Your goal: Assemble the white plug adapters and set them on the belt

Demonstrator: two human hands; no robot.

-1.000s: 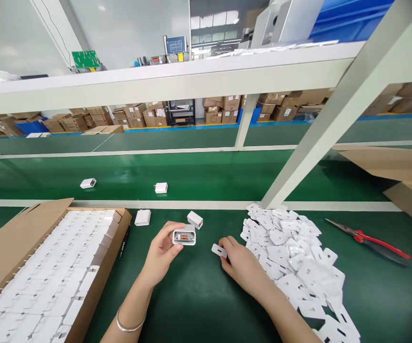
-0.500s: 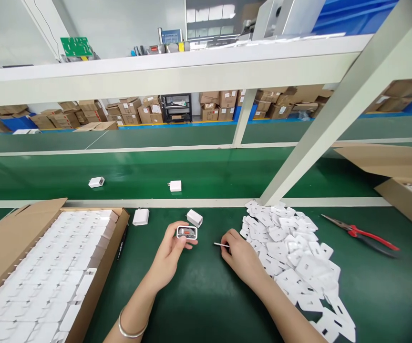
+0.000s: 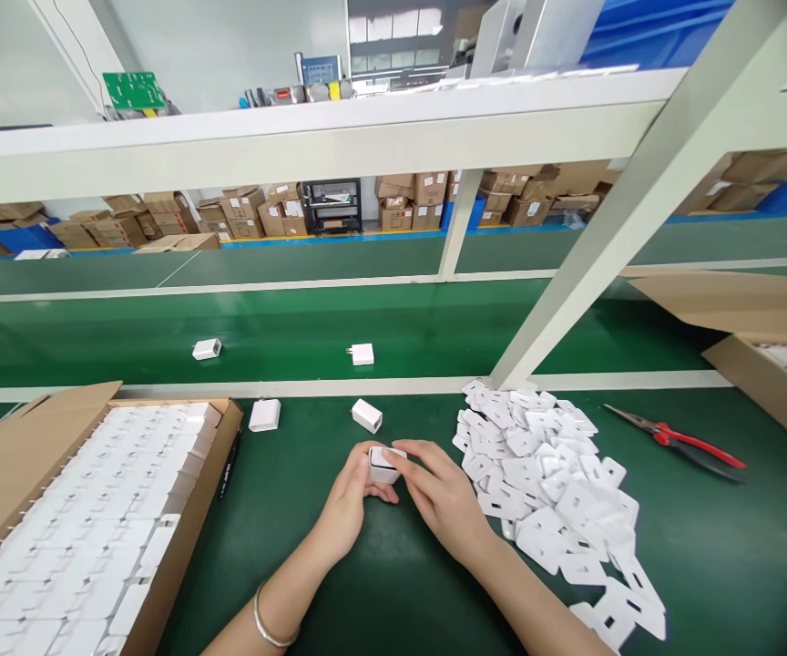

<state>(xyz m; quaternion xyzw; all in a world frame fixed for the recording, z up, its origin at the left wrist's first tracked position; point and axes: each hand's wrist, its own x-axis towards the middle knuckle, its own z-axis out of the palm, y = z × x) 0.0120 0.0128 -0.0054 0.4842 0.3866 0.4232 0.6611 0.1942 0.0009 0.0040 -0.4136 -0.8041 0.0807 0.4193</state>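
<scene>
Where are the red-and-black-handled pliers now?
In the head view, the pliers lie on the right of the green work surface, just right of the pile of flat white slotted plates, with an open brown cardboard box farther right.

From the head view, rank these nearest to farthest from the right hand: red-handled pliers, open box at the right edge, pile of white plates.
1. Pile of white plates: just right of the right hand.
2. Pliers: beyond the pile, farther right.
3. Open box: right edge, past the pliers.
</scene>
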